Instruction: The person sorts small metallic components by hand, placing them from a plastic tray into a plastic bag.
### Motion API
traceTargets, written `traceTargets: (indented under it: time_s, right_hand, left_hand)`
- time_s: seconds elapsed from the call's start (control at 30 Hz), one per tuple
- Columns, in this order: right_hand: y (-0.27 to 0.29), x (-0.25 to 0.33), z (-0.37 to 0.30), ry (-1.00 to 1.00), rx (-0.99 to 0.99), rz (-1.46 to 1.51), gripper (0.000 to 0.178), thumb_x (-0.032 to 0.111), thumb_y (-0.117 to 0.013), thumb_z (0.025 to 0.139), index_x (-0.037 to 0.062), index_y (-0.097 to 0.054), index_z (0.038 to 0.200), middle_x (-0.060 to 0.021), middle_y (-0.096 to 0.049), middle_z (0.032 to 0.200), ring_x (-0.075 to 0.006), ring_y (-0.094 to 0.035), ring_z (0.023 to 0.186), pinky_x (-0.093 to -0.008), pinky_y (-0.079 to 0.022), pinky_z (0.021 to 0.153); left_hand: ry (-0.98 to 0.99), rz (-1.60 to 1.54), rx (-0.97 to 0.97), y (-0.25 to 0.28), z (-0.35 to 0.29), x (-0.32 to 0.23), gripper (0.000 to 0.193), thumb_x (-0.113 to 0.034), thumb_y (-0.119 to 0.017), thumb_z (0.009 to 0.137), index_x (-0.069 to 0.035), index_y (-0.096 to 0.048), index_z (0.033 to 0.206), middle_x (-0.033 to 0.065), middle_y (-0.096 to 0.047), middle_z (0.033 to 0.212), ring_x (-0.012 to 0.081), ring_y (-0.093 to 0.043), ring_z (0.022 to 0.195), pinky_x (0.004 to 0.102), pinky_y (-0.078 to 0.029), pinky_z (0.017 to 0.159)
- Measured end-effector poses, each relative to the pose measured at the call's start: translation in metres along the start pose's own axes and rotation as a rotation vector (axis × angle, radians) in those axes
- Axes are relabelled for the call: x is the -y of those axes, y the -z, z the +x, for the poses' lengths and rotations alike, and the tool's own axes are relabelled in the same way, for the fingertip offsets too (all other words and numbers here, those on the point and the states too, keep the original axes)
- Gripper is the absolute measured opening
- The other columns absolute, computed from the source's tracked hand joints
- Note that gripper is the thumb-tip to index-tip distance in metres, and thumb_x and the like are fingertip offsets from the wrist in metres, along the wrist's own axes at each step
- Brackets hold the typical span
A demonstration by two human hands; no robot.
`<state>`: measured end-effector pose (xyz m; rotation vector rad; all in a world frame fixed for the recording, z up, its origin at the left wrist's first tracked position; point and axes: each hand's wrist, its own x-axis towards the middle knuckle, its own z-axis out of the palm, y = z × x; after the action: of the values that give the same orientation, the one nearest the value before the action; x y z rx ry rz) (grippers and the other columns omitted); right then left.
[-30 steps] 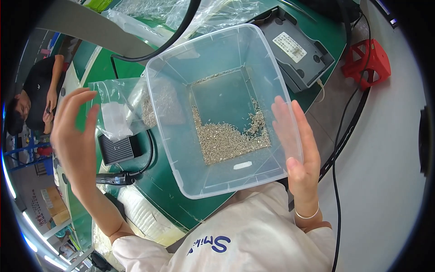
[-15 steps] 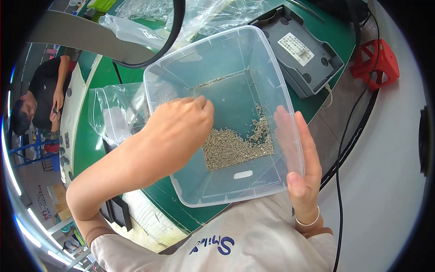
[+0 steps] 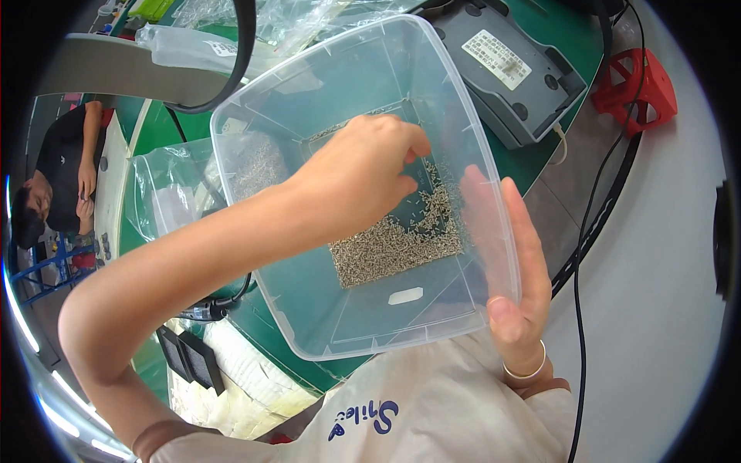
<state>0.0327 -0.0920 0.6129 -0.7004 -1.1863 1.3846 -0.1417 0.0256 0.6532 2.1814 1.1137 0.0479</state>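
A clear plastic bin (image 3: 401, 328) is tilted in front of me. Many tiny metal pins (image 3: 386, 258) lie heaped along the near side of its floor and up toward its right corner. My left hand (image 3: 363, 174) reaches over the left rim into the bin, above the pins. Its thumb and forefinger are apart, with nothing visible between them; the other fingertips are partly hidden. My right hand (image 3: 529, 278) grips the bin's right side, with some fingers showing through the clear wall and the thumb near the rim.
A grey plastic device (image 3: 521, 73) with a white label lies beyond the bin. Plastic bags (image 3: 174, 189) lie on the green table at left and at the back. A curved grey arm with a black ring (image 3: 231, 77) overhangs the left. A red stool (image 3: 637, 91) stands at right; a person (image 3: 65, 166) sits at far left.
My left hand has moved right and farther away over the bin, and its thumb and forefinger have spread. The bin has shifted slightly left in view; my right hand keeps its hold.
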Motion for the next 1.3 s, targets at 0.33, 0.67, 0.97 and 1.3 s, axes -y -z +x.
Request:
traceTargets:
  time_s: [0.33,0.67,0.97,1.3]
  right_hand:
    - [-0.008,0.001,0.000,-0.043,-0.074,-0.065,0.090,0.040,-0.059,0.075,-0.0042,-0.017,0.141,-0.0302,-0.026,0.140,-0.0379,-0.027,0.132,-0.0449,-0.020,0.108]
    - [-0.009,0.000,0.000,-0.038,-0.102,-0.077,0.091,0.040,-0.059,0.074,-0.0041,-0.016,0.141,-0.0307,-0.025,0.140,-0.0393,-0.026,0.132,-0.0455,-0.020,0.107]
    - [-0.013,-0.002,-0.001,-0.051,-0.150,-0.075,0.087,0.038,-0.056,0.075,-0.0021,-0.017,0.141,-0.0291,-0.026,0.141,-0.0378,-0.026,0.133,-0.0447,-0.020,0.108]
    - [-0.016,-0.002,-0.001,-0.051,-0.166,-0.065,0.082,0.035,-0.054,0.077,0.0002,-0.019,0.142,-0.0248,-0.025,0.143,-0.0344,-0.026,0.134,-0.0410,-0.019,0.109]
  left_hand:
    - [0.290,-0.140,0.002,-0.019,0.012,-0.006,0.027,-0.001,-0.068,0.071,0.007,-0.061,0.096,0.0234,-0.062,0.094,0.0354,-0.061,0.090,0.0374,-0.050,0.078]
    - [0.295,-0.106,-0.099,-0.031,0.016,-0.005,0.024,-0.008,-0.072,0.071,0.008,-0.063,0.087,0.0235,-0.062,0.091,0.0360,-0.061,0.087,0.0387,-0.050,0.075]
    - [0.284,-0.089,-0.135,-0.034,0.015,-0.008,0.014,-0.005,-0.066,0.074,0.006,-0.065,0.083,0.0239,-0.063,0.083,0.0367,-0.062,0.081,0.0390,-0.050,0.071]
    - [0.268,0.022,-0.182,-0.041,0.013,-0.011,0.012,-0.004,-0.058,0.079,0.006,-0.064,0.077,0.0240,-0.062,0.078,0.0380,-0.061,0.077,0.0408,-0.050,0.068]
